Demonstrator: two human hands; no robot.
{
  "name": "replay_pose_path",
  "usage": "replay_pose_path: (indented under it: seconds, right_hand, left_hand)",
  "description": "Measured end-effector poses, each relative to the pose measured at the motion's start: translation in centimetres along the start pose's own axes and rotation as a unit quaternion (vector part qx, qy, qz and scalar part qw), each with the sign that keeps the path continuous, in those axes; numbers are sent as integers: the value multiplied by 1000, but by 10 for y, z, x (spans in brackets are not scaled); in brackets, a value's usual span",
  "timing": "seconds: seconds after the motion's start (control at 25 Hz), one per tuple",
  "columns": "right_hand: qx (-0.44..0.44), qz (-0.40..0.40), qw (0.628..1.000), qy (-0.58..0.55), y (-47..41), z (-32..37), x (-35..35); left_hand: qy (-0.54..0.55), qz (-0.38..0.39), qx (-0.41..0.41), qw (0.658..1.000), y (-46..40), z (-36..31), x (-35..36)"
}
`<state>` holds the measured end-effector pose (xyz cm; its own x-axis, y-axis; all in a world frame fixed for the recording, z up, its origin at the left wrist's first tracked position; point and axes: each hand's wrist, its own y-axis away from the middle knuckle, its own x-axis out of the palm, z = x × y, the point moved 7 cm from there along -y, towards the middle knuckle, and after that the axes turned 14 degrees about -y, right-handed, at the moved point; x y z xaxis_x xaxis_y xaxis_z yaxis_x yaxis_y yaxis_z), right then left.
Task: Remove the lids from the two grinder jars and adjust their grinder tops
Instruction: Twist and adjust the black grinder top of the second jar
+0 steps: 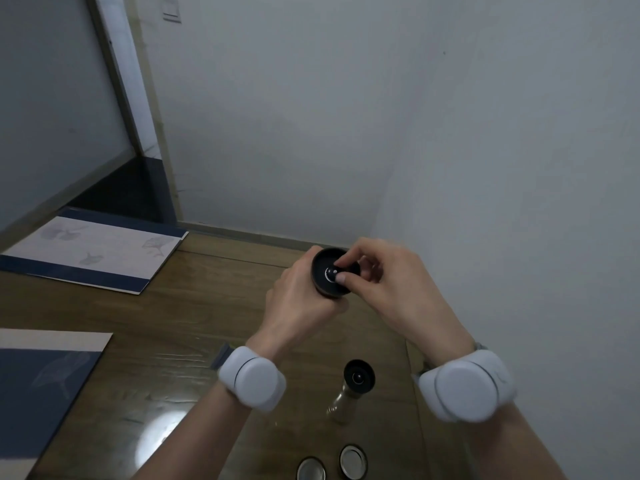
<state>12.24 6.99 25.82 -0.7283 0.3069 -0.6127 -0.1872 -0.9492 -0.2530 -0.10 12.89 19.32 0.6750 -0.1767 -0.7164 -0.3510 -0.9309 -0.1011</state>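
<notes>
Step in hand, by my reading: adjusting grinder top of first jar.

Left hand (pixel 304 299) wrapped round black round-topped grinder jar (pixel 334 271), lifted above brown wooden table (pixel 173 323), far of centre. Right hand (pixel 377 282) pinches small silver knob (pixel 331 273) at centre of top, thumb and forefinger clamped on it.

Second grinder jar, black top with glass body (pixel 356 382), stands alone nearer, uncovered. Two round silvery lids (pixel 352 462) lie at near edge, so lids seem off both.

Next likely: small twist of knob, left hand bracing jar; then swap to near jar.
</notes>
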Motion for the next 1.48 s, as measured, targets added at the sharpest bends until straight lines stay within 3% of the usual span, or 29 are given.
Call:
replay_pose_path:
  seconds: [0.36,1.04,1.24,1.48]
  right_hand:
    - [44,-97,994,20,10,3,9]
    - [72,-97,990,78,19,4,10]
    - [48,-28,997,47,15,-7,7]
    - [16,29,995,92,5,-5,-6]
  left_hand:
    - [-3,-88,-44,995,8,-2,-5]
    - [-11,-80,-52,995,11,1,10]
    - [-26,-47,-31,998,8,7,11]
    - [-64,-1,-5,998,6,3,15]
